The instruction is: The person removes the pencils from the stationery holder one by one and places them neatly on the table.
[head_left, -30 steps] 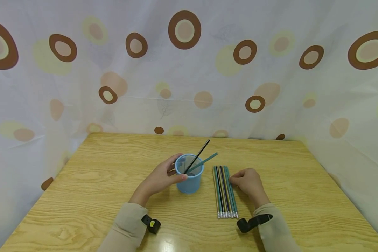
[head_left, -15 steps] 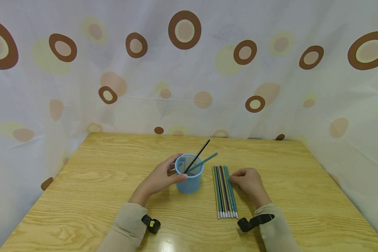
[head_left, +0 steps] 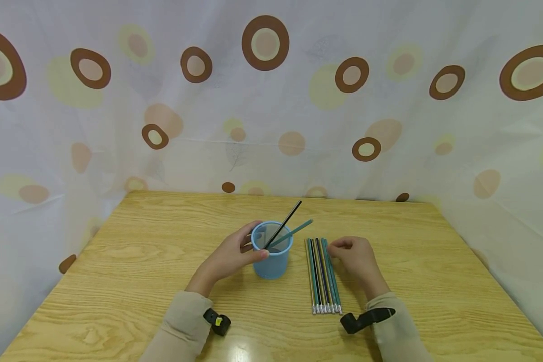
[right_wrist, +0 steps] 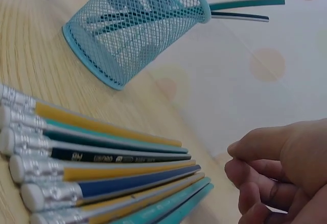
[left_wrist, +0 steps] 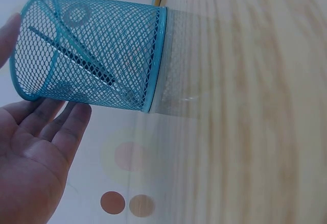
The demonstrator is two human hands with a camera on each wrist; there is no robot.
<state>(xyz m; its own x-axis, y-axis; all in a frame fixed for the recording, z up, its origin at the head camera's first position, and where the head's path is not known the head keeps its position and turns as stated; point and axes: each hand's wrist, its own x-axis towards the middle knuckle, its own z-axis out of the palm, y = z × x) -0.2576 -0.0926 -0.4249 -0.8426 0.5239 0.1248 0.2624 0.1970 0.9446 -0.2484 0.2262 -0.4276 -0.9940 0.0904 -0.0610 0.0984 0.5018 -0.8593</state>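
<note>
A light-blue mesh pencil cup (head_left: 271,265) stands on the table, with a black pencil (head_left: 291,214) and a green pencil (head_left: 303,226) leaning in it. My left hand (head_left: 228,257) holds the cup near its rim, thumb in front and fingers behind; the left wrist view shows the fingers (left_wrist: 71,122) against the mesh. A row of pencils (head_left: 319,276) in green, yellow, black and blue lies right of the cup, eraser ends toward me. Beside the row's far right end is my right hand (head_left: 357,257). Its fingers are curled, thumb and forefinger tips close together, holding nothing in the right wrist view.
The wooden table (head_left: 172,221) runs back to a white curtain (head_left: 271,110) printed with brown and yellow rounds. Black wrist cameras, one on the left sleeve (head_left: 217,322) and one on the right (head_left: 362,321), sit near the cuffs.
My right hand has shifted slightly away from me along the outer pencil, toward the row's far end. The left hand, the cup and the pencils stay where they were.
</note>
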